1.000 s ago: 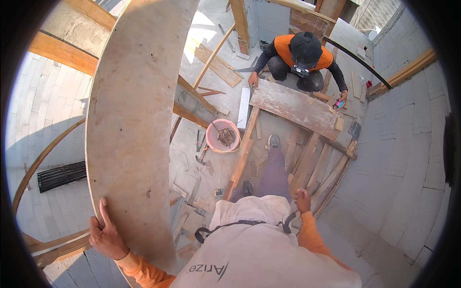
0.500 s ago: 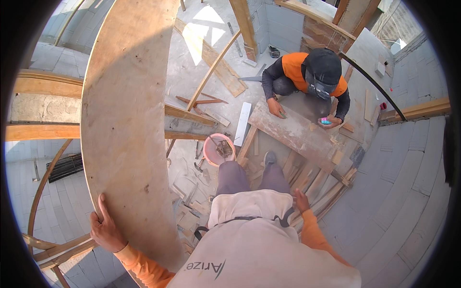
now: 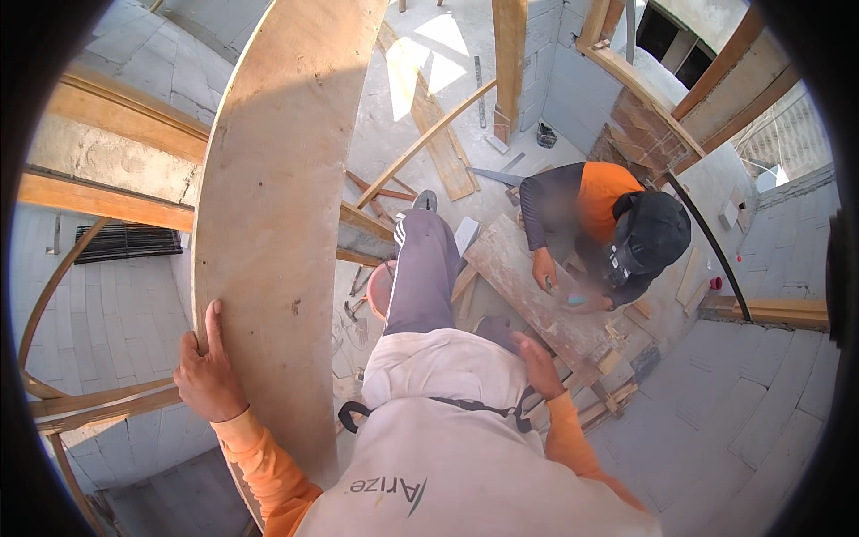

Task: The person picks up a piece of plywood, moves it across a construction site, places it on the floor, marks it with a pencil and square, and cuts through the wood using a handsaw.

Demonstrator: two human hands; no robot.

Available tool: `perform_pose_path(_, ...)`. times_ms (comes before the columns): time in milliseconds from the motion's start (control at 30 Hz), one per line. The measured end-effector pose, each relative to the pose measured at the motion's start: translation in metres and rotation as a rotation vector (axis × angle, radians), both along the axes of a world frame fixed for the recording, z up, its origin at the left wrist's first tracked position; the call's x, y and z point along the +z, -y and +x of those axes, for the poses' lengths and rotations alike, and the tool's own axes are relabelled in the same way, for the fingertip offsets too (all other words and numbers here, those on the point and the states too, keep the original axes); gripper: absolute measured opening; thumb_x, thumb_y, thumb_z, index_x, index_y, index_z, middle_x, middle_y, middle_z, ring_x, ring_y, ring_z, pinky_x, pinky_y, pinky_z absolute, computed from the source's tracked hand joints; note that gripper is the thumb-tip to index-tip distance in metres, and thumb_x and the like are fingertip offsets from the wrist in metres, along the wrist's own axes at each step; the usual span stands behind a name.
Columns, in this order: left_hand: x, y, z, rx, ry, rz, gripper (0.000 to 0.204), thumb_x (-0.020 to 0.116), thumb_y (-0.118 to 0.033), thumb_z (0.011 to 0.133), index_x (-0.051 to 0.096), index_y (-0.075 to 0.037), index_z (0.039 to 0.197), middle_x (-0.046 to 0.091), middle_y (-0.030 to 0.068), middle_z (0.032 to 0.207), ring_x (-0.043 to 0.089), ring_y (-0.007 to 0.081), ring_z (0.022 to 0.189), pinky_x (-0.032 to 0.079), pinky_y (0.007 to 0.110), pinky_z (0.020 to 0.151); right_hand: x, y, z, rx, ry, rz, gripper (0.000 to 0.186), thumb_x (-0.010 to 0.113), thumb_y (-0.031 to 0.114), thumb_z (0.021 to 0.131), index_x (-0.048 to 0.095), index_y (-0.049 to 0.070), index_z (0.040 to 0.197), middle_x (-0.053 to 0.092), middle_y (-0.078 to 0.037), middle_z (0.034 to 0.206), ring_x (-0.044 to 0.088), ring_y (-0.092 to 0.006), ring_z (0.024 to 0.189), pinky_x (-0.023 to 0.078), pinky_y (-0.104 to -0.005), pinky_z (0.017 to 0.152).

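Note:
A long plywood sheet point(image 3: 268, 206) stretches from beside my body up past the top of the view on my left. My left hand point(image 3: 211, 374) grips its left edge, thumb lying on the face and fingers curled at the rim. Nothing is in my right hand point(image 3: 540, 365), held by my right hip with its fingers stretched out. One of my legs is forward, its foot beyond a pink bucket point(image 3: 381, 285) that the leg partly hides.
At the right a co-worker point(image 3: 595, 210) crouches over a worn wooden board point(image 3: 541, 286). A slanting timber brace point(image 3: 429, 130) and a post point(image 3: 508, 72) stand ahead. A hammer point(image 3: 352, 309) lies by the bucket. Offcuts point(image 3: 608, 394) lie near my right. Timber beams point(image 3: 116, 201) run at the left.
I have stepped forward with one leg, past the bucket. My left hand keeps its hold on the plywood sheet. My right hand has come slightly forward and inward. The view has turned.

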State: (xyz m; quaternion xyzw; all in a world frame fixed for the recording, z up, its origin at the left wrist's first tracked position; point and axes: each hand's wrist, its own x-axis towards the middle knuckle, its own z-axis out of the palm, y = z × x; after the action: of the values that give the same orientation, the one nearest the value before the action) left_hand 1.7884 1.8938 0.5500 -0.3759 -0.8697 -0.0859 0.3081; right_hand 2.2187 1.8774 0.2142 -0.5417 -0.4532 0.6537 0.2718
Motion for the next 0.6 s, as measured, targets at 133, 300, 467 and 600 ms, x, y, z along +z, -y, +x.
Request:
perform_pose_path(133,-0.023,-0.038,-0.006,0.017,-0.016,-0.027,0.068,0.074,-0.060,0.088,0.046,-0.004,0.061,0.045,0.0157,0.053,0.039,0.0374,0.049,0.039,0.047,0.048,0.018,-0.068,-0.014,-0.043,-0.156,0.046,0.052,0.047,0.036,0.111,0.052,-0.003,0.145,0.060,-0.018,0.142,0.056,-0.0262,0.133,0.041,-0.0369,0.112)
perform_pose_path(300,-0.048,-0.107,0.002,0.043,0.042,-0.006,0.066,0.074,-0.058,0.089,0.047,-0.005,0.062,0.054,0.0183,0.055,0.053,0.0435,0.053,0.044,0.050,0.050,0.090,-0.234,-0.028,-0.129,0.016,0.482,0.051,0.061,0.029,0.106,0.051,0.000,0.146,0.059,-0.019,0.141,0.058,-0.0274,0.130,0.045,-0.0391,0.110)
perform_pose_path(467,-0.083,-0.181,-0.033,0.077,0.144,-0.020,0.060,0.077,-0.051,0.090,0.048,-0.005,0.062,0.053,0.0183,0.054,0.055,0.0445,0.053,0.044,0.052,0.050,0.205,-0.533,-0.100,-0.518,0.201,0.972,0.070,0.072,0.034,0.098,0.042,0.001,0.151,0.054,-0.024,0.145,0.054,-0.0362,0.134,0.045,-0.0466,0.110)
perform_pose_path(600,-0.090,-0.263,-0.038,-0.077,0.278,-0.043,0.050,0.080,-0.027,0.092,0.046,-0.003,0.065,0.040,0.0142,0.053,0.030,0.0323,0.052,0.035,0.036,0.044,0.340,-0.814,-0.120,-0.900,0.908,1.661,0.106,0.085,0.059,0.075,0.037,0.002,0.150,0.045,-0.031,0.141,0.046,-0.0442,0.131,0.043,-0.0528,0.106)
